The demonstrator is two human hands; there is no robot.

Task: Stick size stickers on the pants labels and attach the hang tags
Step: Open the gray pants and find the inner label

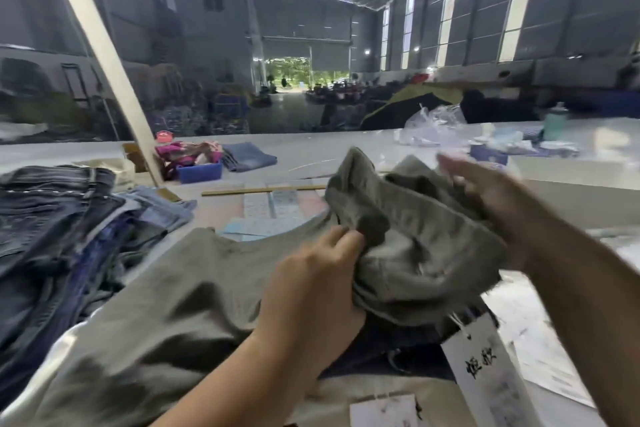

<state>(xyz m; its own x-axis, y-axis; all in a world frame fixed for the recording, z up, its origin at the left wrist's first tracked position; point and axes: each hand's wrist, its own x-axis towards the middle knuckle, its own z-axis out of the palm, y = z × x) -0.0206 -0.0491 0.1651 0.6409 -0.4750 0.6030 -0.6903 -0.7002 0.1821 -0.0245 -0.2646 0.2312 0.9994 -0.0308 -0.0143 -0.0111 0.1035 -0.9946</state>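
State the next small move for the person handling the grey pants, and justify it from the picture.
Probably spread the bunched waist flat to find the label. The left hand grips the crumpled grey pants, the right hand supports them from behind, blurred, and no label shows yet.

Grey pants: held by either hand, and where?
Left hand grips the grey pants by a bunched fold near their middle. Right hand is blurred; it touches the far side, hold unclear.

Left hand point(311, 274) fingers curled, gripping cloth; right hand point(491, 194) raised alongside, fingers extended (motion-blurred, grip unclear).
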